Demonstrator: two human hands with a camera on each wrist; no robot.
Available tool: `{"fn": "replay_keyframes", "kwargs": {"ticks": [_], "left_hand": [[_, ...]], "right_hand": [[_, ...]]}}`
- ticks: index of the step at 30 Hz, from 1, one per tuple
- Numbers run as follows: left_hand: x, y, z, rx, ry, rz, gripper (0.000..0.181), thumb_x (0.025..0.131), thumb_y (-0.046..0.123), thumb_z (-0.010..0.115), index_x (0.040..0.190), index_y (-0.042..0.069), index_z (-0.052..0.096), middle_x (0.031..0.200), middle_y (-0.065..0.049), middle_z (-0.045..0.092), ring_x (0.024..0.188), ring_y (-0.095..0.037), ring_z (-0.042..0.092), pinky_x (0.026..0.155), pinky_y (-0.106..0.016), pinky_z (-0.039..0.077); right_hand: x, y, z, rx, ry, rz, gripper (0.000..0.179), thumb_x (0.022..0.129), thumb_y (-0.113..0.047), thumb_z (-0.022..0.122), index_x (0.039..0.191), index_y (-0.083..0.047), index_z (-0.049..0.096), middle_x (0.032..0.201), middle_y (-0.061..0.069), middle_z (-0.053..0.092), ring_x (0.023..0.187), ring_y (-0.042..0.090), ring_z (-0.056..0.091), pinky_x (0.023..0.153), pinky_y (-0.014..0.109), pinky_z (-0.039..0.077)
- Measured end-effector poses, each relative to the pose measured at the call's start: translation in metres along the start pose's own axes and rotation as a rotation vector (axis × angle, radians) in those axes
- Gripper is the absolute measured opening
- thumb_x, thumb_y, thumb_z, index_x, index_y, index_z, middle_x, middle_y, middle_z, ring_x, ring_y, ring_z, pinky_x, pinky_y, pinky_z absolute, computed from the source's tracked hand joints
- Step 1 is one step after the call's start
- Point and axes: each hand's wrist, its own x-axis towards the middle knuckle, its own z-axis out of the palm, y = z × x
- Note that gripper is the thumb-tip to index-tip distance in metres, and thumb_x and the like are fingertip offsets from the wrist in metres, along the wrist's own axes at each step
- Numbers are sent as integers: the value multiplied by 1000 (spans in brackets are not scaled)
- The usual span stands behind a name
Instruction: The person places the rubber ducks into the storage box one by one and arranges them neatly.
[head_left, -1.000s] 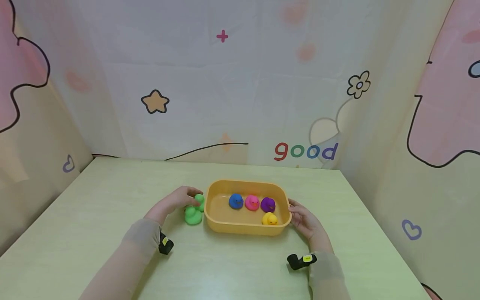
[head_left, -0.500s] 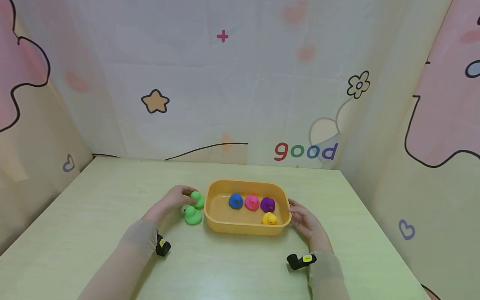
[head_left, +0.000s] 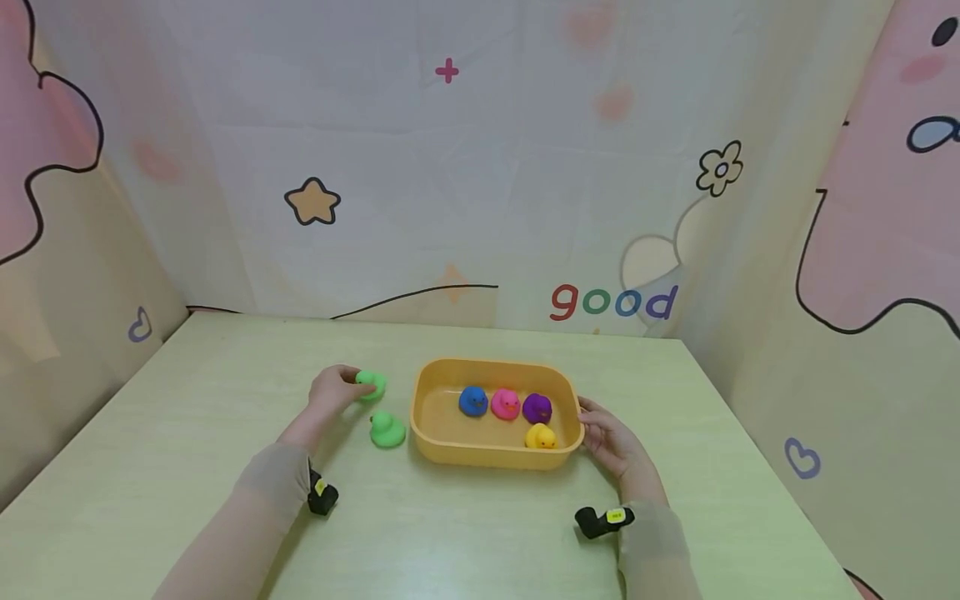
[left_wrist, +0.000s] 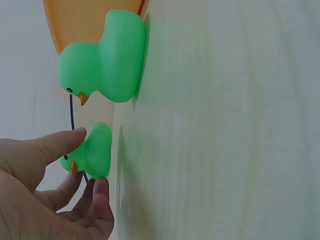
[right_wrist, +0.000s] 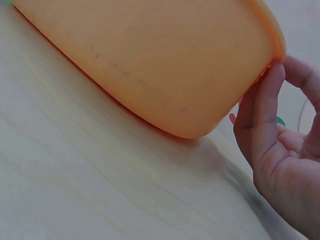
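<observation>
1. Left of centre in the head view, the left hand (head_left: pixel 332 392) pinches the first green duck (head_left: pixel 376 382) between thumb and fingers; the left wrist view shows this grip at lower left.
2. The second green duck (head_left: pixel 387 432), below the first in the head view, sits upright on the pale table (head_left: pixel 450 533), just beside the tray's left end; it appears at upper left in the left wrist view.
3. The orange tray (head_left: pixel 487 457) occupies the middle of the frame. Inside, the blue duck (head_left: pixel 473 402), pink duck (head_left: pixel 506 405) and purple duck (head_left: pixel 537 409) form a row; the yellow duck (head_left: pixel 540 437) lies at lower right.
4. Right of centre, the right hand (head_left: pixel 611 439) holds the tray's rim with bent fingers.
5. Upper frame: a printed backdrop (head_left: pixel 375 125) with coloured lettering, "good".
</observation>
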Motion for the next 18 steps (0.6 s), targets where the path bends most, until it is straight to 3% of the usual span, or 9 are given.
{"fn": "replay_keyframes", "kwargs": {"ticks": [4,7,10,15,18], "left_hand": [[-1,0,0,6,23,-29,53,88,20,69,129,-9,50,130,-27,53,120,-41,48,104,-50,41],[-1,0,0,24,21,-44,55,89,20,68,129,-11,48,130,-28,52,121,-41,48,105,-49,40],[0,-1,1,50,10,-57,57,89,21,67,130,-12,46,132,-29,51,122,-42,48,106,-49,40],[0,0,3,74,-4,-74,59,90,22,66,130,-14,45,133,-32,48,123,-43,46,107,-49,40],[-1,1,4,75,-17,-92,59,90,24,65,130,-15,43,132,-34,41,121,-44,45,107,-50,39]], "right_hand": [[3,5,-9,-27,-91,-55,97,90,-16,68,153,7,-2,116,-3,59,93,0,63,85,14,52],[4,6,-10,-46,-99,-63,100,88,-19,71,153,8,-1,116,-4,59,92,0,62,84,13,52],[4,4,-7,-57,-40,-35,93,92,-13,64,153,7,-3,114,-4,58,90,-1,61,82,12,52],[0,-2,4,10,42,32,70,98,1,39,155,2,-1,113,-2,57,89,2,61,80,14,54],[-3,-7,10,29,63,59,68,99,2,37,156,-1,0,115,-2,56,90,3,62,80,15,54]]}}
